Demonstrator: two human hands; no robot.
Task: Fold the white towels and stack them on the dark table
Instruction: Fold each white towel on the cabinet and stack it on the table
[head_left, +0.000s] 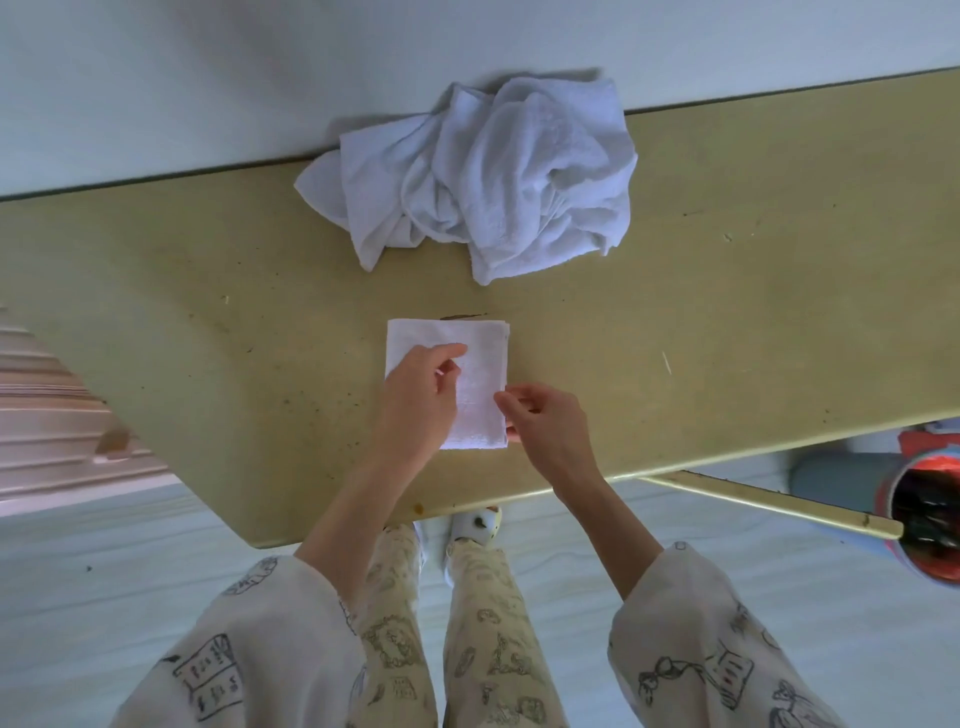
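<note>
Nearest, my left hand (415, 402) resting loosely curled on the folded towel (480, 382), my right hand (545, 423) pinching its right edge, towel near the table's (753, 312) front edge, bare tabletop either side, crumpled towels (478, 176) at the far edge.

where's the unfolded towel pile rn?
Head view: the crumpled towel pile sits at the table's far edge against the wall, beyond the folded towel under both hands.
</note>
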